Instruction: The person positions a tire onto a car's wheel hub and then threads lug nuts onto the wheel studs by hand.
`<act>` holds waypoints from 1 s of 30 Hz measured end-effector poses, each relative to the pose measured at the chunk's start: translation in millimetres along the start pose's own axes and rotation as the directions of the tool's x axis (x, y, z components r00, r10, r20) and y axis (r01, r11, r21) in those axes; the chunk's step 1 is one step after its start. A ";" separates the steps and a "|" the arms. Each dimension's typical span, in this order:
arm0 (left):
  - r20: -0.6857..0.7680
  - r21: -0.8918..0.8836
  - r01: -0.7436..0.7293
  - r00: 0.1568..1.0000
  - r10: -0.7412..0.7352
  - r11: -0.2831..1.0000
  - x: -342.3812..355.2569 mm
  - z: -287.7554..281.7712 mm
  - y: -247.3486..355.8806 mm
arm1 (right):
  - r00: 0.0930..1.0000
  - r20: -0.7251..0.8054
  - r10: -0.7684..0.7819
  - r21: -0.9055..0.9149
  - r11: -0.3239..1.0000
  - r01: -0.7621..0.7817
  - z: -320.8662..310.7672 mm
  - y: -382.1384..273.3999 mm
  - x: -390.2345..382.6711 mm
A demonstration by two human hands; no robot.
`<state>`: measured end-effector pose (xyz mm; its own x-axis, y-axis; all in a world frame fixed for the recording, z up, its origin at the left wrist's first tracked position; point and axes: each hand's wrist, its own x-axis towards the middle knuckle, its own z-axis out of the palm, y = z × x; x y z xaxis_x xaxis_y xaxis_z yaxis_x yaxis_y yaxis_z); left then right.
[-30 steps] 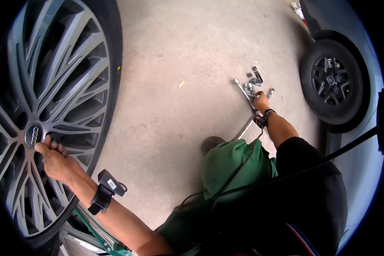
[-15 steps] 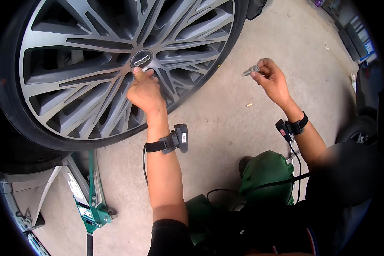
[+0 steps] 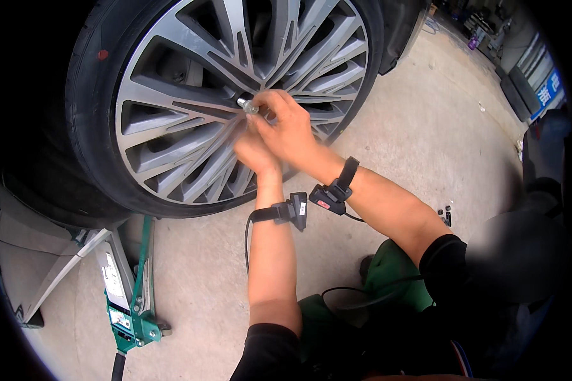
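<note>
A large car wheel (image 3: 165,120) with silver-grey spokes and a dark tyre fills the upper left. Near its centre my right hand (image 3: 289,127) is closed, thumb and fingers pinching a metal wheel bolt (image 3: 250,108). The bolt's shank points up and left toward a dark recess by the hub. My left hand (image 3: 255,151) is just below, close against the spokes and partly behind the right hand. Its fingers are hidden and blurred, and the wheel's centre is covered by my hands.
A green floor jack (image 3: 136,317) stands at the lower left, below the car body. Several small dark pieces (image 3: 447,214) lie on the concrete floor (image 3: 413,146) beyond my right arm. Dark tyres (image 3: 520,95) stand at the far right. Cables run from both wrist straps.
My right hand has moved left from over the floor to the hub with the bolt. The left hand has shifted lower on the wheel. The wheel appears further right in the picture.
</note>
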<state>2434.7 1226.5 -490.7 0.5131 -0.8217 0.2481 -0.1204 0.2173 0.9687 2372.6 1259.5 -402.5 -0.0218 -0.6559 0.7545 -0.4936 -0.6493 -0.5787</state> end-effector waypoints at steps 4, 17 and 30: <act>0.013 0.000 0.086 0.996 -0.086 0.996 -1.8 -2.0 4.9 | 0.996 -0.054 0.071 -0.081 0.994 -0.075 12.1 5.9 1.7; 0.065 0.040 -0.076 0.995 0.074 0.996 -2.3 -5.8 -2.0 | 0.991 -0.054 0.119 -0.081 0.989 -0.123 27.8 11.0 1.3; 0.105 0.250 -0.221 0.974 0.201 0.943 3.6 -2.7 -19.4 | 0.986 -0.117 -0.122 -0.210 0.973 0.095 28.9 23.9 0.9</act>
<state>2441.2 1220.7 -508.6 0.3863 -0.8119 0.4377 -0.4393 0.2553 0.8613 2386.0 1232.2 -424.6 -0.0635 -0.5222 0.8505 -0.6652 -0.6131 -0.4261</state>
